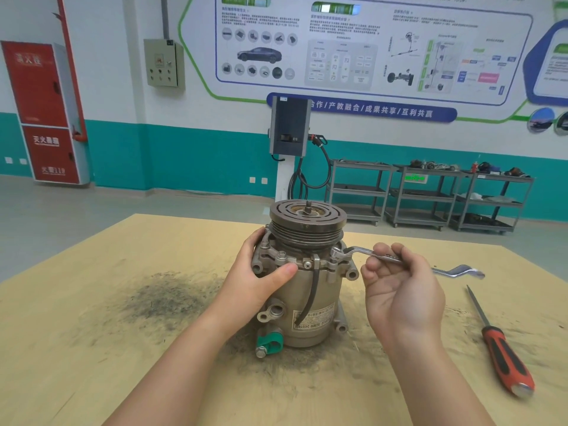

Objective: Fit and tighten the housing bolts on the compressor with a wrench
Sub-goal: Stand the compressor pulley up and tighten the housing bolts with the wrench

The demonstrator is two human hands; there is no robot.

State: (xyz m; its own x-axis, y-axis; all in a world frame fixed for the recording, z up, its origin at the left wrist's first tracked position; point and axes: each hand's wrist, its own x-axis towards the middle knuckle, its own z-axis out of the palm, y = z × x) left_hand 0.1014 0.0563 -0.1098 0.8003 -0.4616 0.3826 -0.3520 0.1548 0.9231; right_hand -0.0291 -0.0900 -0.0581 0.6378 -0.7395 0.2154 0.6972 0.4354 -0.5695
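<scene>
The compressor [307,278] stands tall between the left hand [261,278] and the right hand [402,290], blocking the way across, while the wrench [399,259] sticks out past the right hand, the screwdriver [501,348] lies to its right, and bare table [92,348] spreads left of the left hand.

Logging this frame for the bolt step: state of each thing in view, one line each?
compressor: upright on the table, pulley on top
wrench: ring end on a housing bolt at the compressor's right, level
left hand: grips the housing, steadying it
right hand: fingers curled round the wrench shaft
screwdriver: lying on the table, untouched
</scene>
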